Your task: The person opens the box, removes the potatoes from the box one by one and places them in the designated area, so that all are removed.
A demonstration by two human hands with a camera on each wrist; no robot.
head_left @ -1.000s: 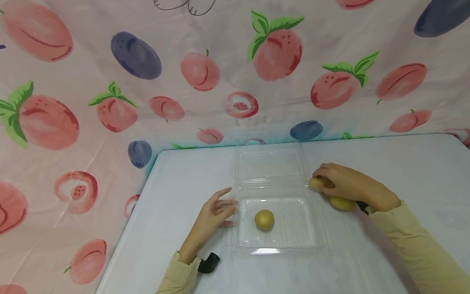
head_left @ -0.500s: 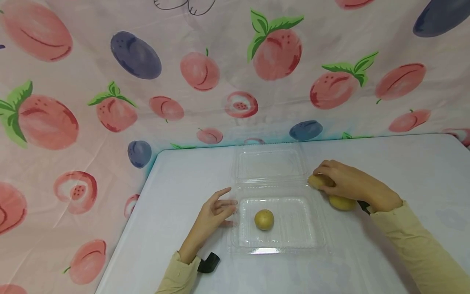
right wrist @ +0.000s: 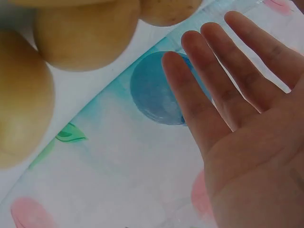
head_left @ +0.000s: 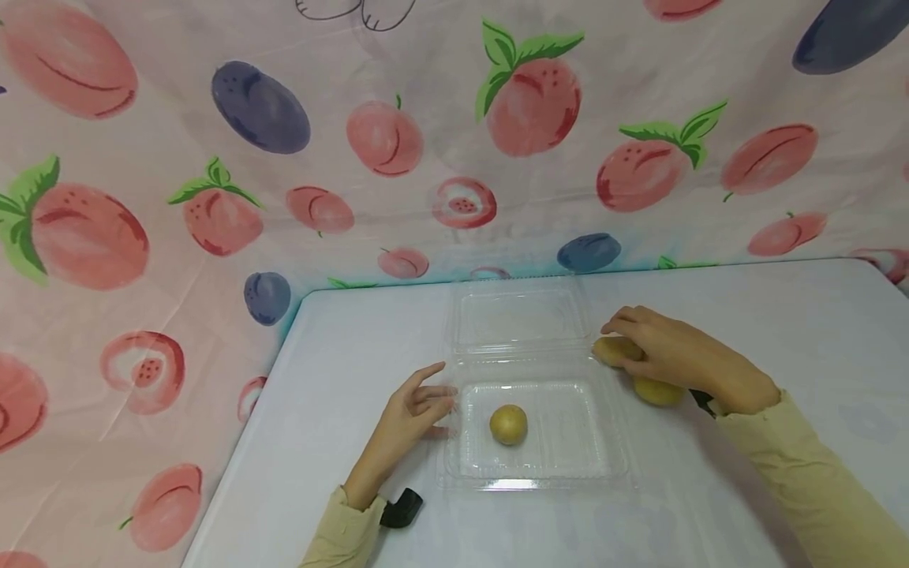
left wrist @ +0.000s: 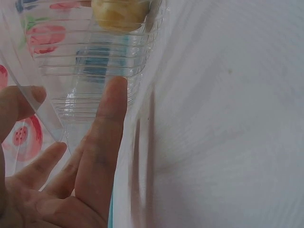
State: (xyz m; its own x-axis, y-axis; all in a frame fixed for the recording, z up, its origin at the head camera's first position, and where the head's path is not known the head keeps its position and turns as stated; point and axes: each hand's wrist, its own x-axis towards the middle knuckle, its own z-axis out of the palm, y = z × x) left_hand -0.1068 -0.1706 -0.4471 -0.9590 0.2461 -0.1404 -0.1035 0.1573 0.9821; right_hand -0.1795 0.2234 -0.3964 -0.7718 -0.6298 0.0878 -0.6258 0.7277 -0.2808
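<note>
In the head view, my right hand (head_left: 671,351) is above a yellow-brown potato (head_left: 616,351), with a second potato (head_left: 659,392) partly hidden under the wrist. The right wrist view shows the fingers (right wrist: 194,99) straight and spread, apart from several potatoes (right wrist: 85,35); the thumb is out of sight there. A clear plastic clamshell box (head_left: 582,477) lies unfolded on the table, holding one round potato (head_left: 508,424). At its left side, my left hand (head_left: 403,418) has its fingers spread and fairly straight. One finger (left wrist: 110,102) lies along the box wall in the left wrist view.
The box's lid (head_left: 521,319) lies flat behind the base, near the back edge of the white-covered table (head_left: 341,347). A cloth printed with fruit (head_left: 398,71) hangs behind and to the left. A black strap piece (head_left: 402,509) sticks out beside the left cuff.
The right hand has risen slightly, and more of the potato below its fingers shows. The left hand, the box and the potato in it have stayed put; the head view has shifted a little.
</note>
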